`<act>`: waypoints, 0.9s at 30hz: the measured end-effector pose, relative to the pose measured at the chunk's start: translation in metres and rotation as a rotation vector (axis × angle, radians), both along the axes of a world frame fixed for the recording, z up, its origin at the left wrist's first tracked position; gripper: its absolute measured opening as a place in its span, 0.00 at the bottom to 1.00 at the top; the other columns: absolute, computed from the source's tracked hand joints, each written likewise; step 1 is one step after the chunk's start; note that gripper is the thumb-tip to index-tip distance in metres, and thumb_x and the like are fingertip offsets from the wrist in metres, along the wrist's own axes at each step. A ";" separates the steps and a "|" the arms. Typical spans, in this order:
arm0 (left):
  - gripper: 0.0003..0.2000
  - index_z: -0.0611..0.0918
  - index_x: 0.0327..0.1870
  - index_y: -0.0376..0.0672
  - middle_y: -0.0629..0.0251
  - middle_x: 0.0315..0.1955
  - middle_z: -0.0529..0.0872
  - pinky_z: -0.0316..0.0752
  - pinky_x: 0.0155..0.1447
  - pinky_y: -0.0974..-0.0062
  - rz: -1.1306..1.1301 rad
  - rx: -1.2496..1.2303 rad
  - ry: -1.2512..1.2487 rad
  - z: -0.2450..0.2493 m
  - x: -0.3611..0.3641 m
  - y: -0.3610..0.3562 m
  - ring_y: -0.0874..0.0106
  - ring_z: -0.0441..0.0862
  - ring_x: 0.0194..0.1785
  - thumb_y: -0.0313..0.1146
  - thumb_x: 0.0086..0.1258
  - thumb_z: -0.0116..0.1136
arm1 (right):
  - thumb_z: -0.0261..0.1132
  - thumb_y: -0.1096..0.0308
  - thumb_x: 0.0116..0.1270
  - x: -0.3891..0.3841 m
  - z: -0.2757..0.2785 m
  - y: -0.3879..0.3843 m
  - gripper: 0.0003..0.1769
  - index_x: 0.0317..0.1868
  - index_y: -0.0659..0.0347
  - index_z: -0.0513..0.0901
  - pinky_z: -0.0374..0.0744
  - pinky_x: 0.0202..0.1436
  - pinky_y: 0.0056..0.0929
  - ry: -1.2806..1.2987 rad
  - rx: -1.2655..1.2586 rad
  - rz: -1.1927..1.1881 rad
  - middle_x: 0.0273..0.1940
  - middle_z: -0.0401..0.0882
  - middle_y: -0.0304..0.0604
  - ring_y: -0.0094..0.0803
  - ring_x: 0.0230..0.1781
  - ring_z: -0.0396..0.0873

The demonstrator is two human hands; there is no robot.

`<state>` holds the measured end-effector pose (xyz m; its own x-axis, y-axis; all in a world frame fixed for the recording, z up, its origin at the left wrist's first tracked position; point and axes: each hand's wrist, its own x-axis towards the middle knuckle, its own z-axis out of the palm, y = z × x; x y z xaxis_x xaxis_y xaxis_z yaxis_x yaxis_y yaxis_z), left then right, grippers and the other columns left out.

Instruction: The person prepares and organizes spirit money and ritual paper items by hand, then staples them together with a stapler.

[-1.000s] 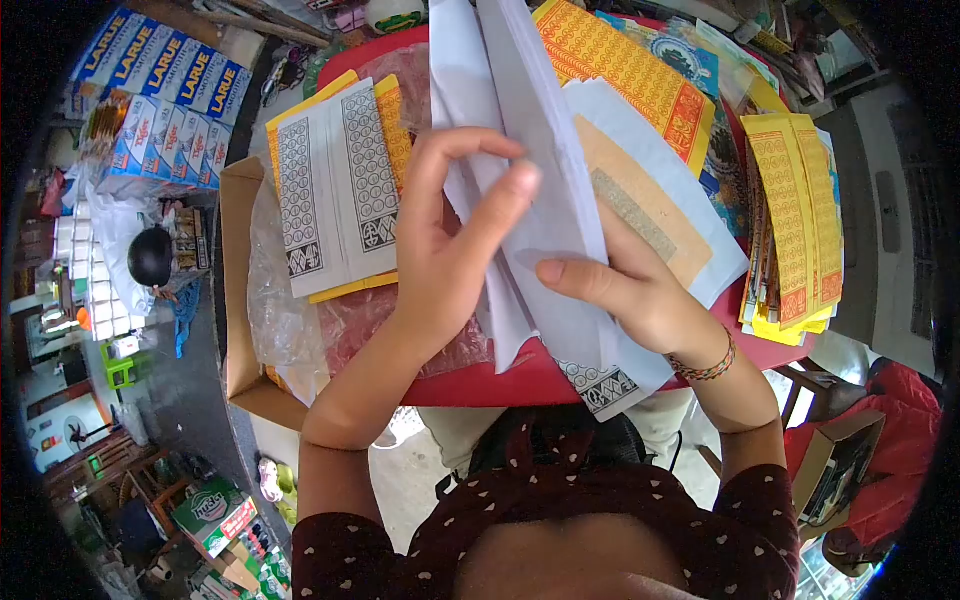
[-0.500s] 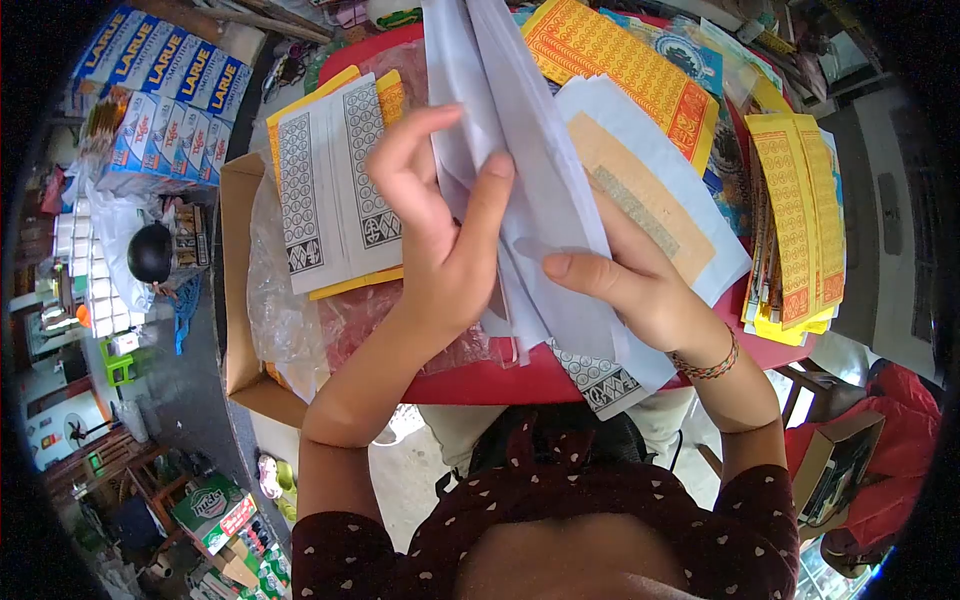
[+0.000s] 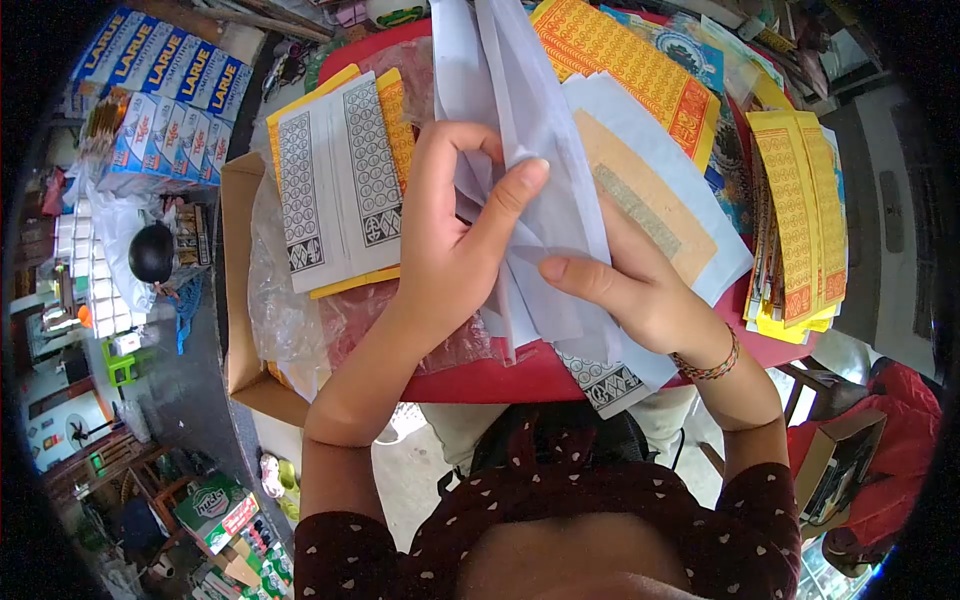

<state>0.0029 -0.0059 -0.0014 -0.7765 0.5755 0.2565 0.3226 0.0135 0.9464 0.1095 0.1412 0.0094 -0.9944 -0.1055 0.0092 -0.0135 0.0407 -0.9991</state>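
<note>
A partly folded bundle of thin white paper sheets (image 3: 550, 130) stands up between my two hands over the red table (image 3: 480, 385). My left hand (image 3: 455, 210) pinches one fold, its thumb on the front and its curled index finger at the edge. My right hand (image 3: 625, 285) grips the right side, thumb in front and fingers hidden behind. To the left lies a stack of white sheets with black printed patterns (image 3: 340, 180) on yellow paper. Behind my right hand is a white sheet with a tan and gold panel (image 3: 650, 190).
Yellow and red printed papers (image 3: 630, 75) lie at the back, and a thick yellow stack (image 3: 797, 215) sits at the right edge. Clear plastic wrap (image 3: 285, 310) and a cardboard box (image 3: 245, 370) are on the left. Beer cartons (image 3: 165, 90) are piled farther left.
My left index finger, raised before, has curled down onto the paper. The left thumb has slid slightly right across the sheets, while my right hand keeps nearly the same place.
</note>
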 end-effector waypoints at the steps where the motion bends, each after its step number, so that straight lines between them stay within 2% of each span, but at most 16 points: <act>1: 0.13 0.72 0.45 0.38 0.67 0.39 0.73 0.68 0.50 0.78 0.002 0.001 0.000 -0.001 0.000 0.003 0.75 0.71 0.42 0.33 0.69 0.63 | 0.60 0.62 0.70 0.000 0.000 0.000 0.42 0.75 0.70 0.48 0.43 0.78 0.38 -0.035 -0.074 -0.008 0.78 0.35 0.60 0.48 0.80 0.36; 3: 0.10 0.72 0.47 0.37 0.65 0.42 0.74 0.67 0.53 0.77 0.155 0.217 0.218 -0.006 -0.002 0.011 0.75 0.70 0.44 0.30 0.72 0.58 | 0.60 0.62 0.70 0.000 0.000 0.001 0.41 0.75 0.70 0.49 0.43 0.78 0.38 -0.071 -0.146 -0.017 0.78 0.35 0.60 0.47 0.80 0.36; 6: 0.09 0.72 0.50 0.37 0.64 0.43 0.74 0.65 0.55 0.78 0.143 0.267 0.274 -0.007 -0.003 0.013 0.76 0.70 0.46 0.28 0.74 0.54 | 0.59 0.62 0.70 0.000 -0.002 0.002 0.40 0.75 0.70 0.52 0.43 0.78 0.38 -0.091 -0.148 -0.030 0.78 0.36 0.60 0.47 0.80 0.36; 7: 0.09 0.72 0.50 0.37 0.64 0.43 0.74 0.65 0.55 0.78 0.142 0.267 0.274 -0.003 -0.003 0.010 0.76 0.70 0.46 0.28 0.74 0.54 | 0.59 0.62 0.70 0.000 -0.004 0.002 0.39 0.74 0.70 0.53 0.43 0.78 0.39 -0.068 -0.129 -0.036 0.78 0.36 0.61 0.48 0.80 0.37; 9: 0.11 0.71 0.49 0.37 0.65 0.41 0.74 0.66 0.52 0.79 -0.001 0.135 0.114 0.008 0.000 0.001 0.76 0.70 0.44 0.29 0.72 0.58 | 0.59 0.62 0.70 0.000 -0.006 0.001 0.38 0.74 0.69 0.54 0.44 0.78 0.39 -0.044 -0.111 -0.042 0.78 0.37 0.61 0.49 0.80 0.37; 12: 0.12 0.72 0.45 0.38 0.67 0.39 0.74 0.67 0.49 0.80 -0.028 0.123 0.014 0.010 0.004 0.000 0.77 0.70 0.41 0.32 0.70 0.61 | 0.59 0.62 0.71 0.000 -0.007 0.001 0.37 0.74 0.68 0.55 0.45 0.78 0.39 -0.010 -0.048 -0.044 0.77 0.37 0.63 0.51 0.79 0.39; 16: 0.12 0.72 0.42 0.38 0.68 0.37 0.74 0.67 0.46 0.80 0.004 0.075 0.067 0.003 0.002 0.002 0.77 0.70 0.39 0.34 0.69 0.63 | 0.58 0.61 0.71 0.000 -0.007 0.001 0.37 0.74 0.68 0.55 0.47 0.78 0.40 0.044 0.054 -0.037 0.77 0.37 0.64 0.52 0.79 0.40; 22: 0.11 0.73 0.40 0.39 0.66 0.36 0.74 0.66 0.47 0.80 0.049 0.032 0.136 -0.007 -0.003 0.003 0.77 0.70 0.40 0.34 0.70 0.62 | 0.58 0.61 0.71 -0.001 -0.009 0.001 0.38 0.74 0.71 0.54 0.46 0.78 0.39 0.061 0.097 -0.050 0.77 0.36 0.63 0.50 0.79 0.39; 24: 0.09 0.73 0.41 0.38 0.67 0.35 0.73 0.65 0.48 0.81 0.059 0.012 0.159 -0.007 -0.003 0.003 0.78 0.68 0.40 0.34 0.73 0.58 | 0.58 0.61 0.71 -0.001 -0.009 0.001 0.38 0.73 0.72 0.54 0.45 0.78 0.39 0.036 0.069 -0.052 0.78 0.35 0.62 0.49 0.79 0.38; 26: 0.08 0.72 0.41 0.39 0.68 0.35 0.72 0.64 0.47 0.81 0.052 0.045 0.092 -0.004 -0.001 0.003 0.79 0.68 0.39 0.34 0.75 0.55 | 0.56 0.63 0.72 0.000 -0.006 0.002 0.37 0.74 0.72 0.53 0.49 0.77 0.38 -0.072 -0.034 -0.062 0.77 0.45 0.61 0.48 0.78 0.46; 27: 0.08 0.72 0.42 0.39 0.69 0.34 0.72 0.64 0.47 0.82 0.044 0.078 0.026 -0.002 0.001 0.003 0.79 0.67 0.39 0.33 0.76 0.53 | 0.56 0.63 0.72 0.000 -0.002 0.002 0.37 0.74 0.72 0.53 0.49 0.77 0.38 -0.073 -0.033 -0.063 0.77 0.45 0.61 0.48 0.78 0.46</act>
